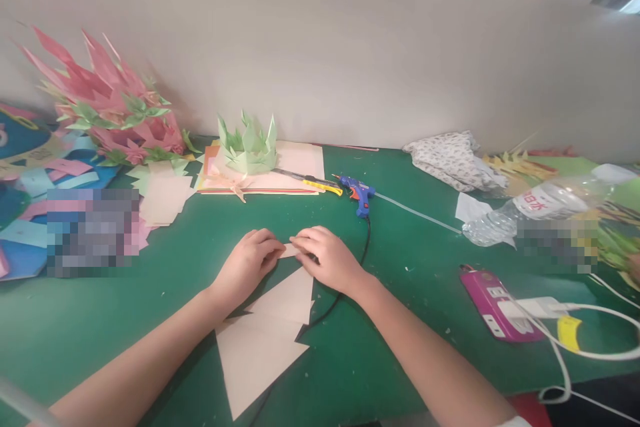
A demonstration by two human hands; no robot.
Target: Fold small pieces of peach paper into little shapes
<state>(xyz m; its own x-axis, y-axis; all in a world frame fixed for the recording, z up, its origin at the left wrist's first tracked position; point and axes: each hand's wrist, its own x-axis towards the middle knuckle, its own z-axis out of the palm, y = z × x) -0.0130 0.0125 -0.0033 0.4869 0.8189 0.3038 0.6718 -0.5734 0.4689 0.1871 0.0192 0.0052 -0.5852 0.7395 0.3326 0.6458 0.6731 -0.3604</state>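
Note:
Both hands rest on the green table (380,260) near its middle, fingertips meeting over a cream paper piece (289,251). My left hand (247,263) has its fingers curled and pressing down on the paper's left part. My right hand (327,257) pinches the paper's right edge. Toward me lie more cream folded paper triangles (265,340), overlapping one another. The part of the paper under my palms is hidden.
A blue glue gun (357,192) with its black cord, a yellow utility knife (320,184), a green paper crown (249,147) on card sheets, pink paper flowers (107,103), a water bottle (530,210), a cloth (453,159) and a pink phone (493,303) with white cables surround my hands.

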